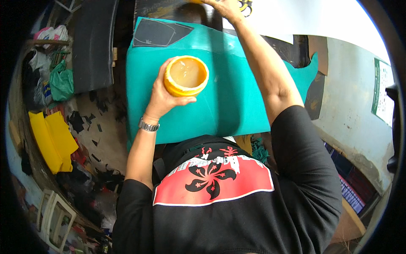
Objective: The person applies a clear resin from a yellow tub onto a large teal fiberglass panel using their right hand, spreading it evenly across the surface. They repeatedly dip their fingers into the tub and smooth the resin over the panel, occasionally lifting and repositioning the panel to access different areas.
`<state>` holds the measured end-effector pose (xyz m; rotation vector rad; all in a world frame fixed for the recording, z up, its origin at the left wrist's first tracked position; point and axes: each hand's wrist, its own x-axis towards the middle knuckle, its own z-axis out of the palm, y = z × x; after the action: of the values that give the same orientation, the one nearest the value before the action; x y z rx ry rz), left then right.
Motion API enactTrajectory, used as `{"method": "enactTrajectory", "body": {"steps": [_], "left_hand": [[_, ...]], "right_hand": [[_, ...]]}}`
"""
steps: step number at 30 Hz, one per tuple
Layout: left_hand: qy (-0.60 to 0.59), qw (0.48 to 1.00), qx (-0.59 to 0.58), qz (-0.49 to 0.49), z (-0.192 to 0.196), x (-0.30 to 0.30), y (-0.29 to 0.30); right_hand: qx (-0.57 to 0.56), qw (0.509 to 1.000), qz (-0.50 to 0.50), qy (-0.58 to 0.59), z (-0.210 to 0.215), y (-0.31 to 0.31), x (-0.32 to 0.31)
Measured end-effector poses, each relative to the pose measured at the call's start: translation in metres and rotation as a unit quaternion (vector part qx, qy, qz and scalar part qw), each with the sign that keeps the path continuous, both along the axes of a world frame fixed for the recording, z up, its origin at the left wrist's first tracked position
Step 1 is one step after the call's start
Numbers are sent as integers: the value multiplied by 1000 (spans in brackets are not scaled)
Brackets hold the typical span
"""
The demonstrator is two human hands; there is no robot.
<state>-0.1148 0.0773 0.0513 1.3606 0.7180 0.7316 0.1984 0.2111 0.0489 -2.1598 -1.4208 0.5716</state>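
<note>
Head view, landmark: teal sheet.
Yellow jar: over the sheet's left half; open mouth faces up toward the camera, long axis nearly upright.
Left hand: wrapped around the jar's left and near sides.
Right hand: beyond the sheet's far edge, partly out of view; I cannot tell its grip.

We can't see all of the right hand, because the top edge cuts it off. The orange thing by it is cut too, so we can't tell what it is. The yellow jar hides part of the left hand. Marks on the dark piece look too tiny to read.
</note>
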Motion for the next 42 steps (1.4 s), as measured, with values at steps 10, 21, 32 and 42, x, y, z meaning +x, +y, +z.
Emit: {"method": "enactTrajectory", "body": {"steps": [10,21,32,42], "left_hand": [[30,992,123,13,-41,51,-18],[95,976,196,20,-45,53,-23],[93,982,165,25,-37,56,-26],[95,977,185,36,-40,56,-24]], "right_hand": [[87,987,35,128,-23,-127,-37],[119,992,30,-1,-25,-53,-45],[296,951,-56,66,-23,-10,-2],[95,983,-115,-103,-30,-303,-2]]}}
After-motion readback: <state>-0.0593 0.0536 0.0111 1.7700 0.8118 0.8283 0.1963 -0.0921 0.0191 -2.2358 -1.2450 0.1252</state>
